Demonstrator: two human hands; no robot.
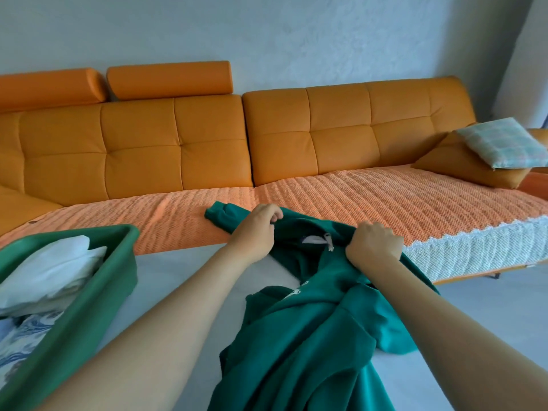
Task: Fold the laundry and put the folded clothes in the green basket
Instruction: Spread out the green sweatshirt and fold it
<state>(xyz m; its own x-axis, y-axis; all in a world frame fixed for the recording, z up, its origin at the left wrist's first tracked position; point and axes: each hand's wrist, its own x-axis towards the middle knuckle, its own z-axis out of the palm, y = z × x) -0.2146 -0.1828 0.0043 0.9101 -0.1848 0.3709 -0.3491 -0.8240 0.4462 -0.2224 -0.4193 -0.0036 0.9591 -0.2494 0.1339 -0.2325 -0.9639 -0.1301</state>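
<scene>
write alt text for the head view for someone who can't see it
Two bare hands, left hand and right hand, grip the collar area of a dark green zip-up sweatshirt hanging from the edge of a long orange leather sofa. A green plastic basket holding folded white cloth sits at left.

A dark green zip-up sweatshirt (311, 345) hangs unfolded and bunched, its collar lifted at the sofa's front edge and one sleeve cuff lying on the orange seat cover. At near left the green basket (98, 289) holds a white folded garment (53, 271) and what looks like blue-patterned cloth (26, 336).
</scene>
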